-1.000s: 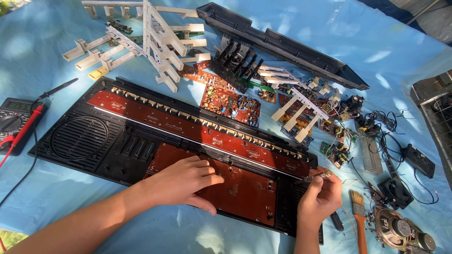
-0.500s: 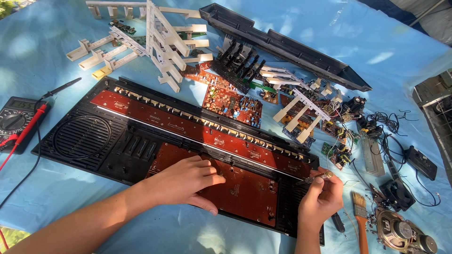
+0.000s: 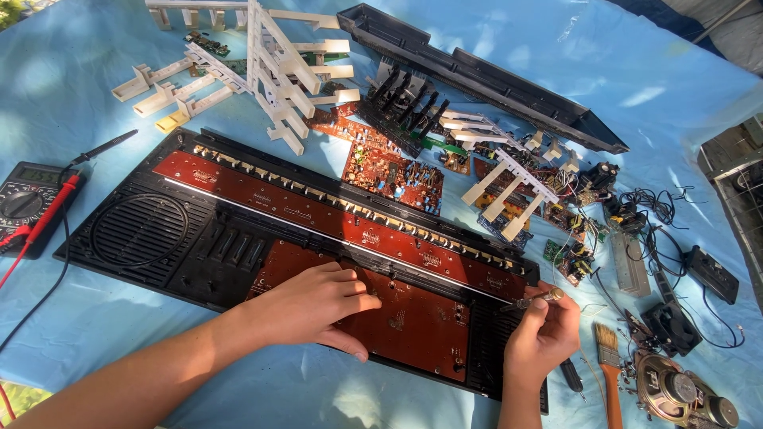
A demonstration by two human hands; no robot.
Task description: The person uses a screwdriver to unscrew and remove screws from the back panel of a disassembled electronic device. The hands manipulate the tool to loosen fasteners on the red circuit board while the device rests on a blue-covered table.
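My right hand point(image 3: 543, 338) pinches a thin metal-shafted screwdriver point(image 3: 534, 299), long axis near horizontal, tip pointing left into the right end of the black plastic keyboard shell point(image 3: 143, 230). Left hand point(image 3: 314, 306) lies flat, fingers together, on the reddish-brown circuit board point(image 3: 413, 318) seated inside that shell.

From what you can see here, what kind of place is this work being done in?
Probably an improvised repair spot outdoors: sunlight and leaf shadows fall on a blue sheet spread as the work surface. A multimeter, loose circuit boards and an opened keyboard case lie on it.
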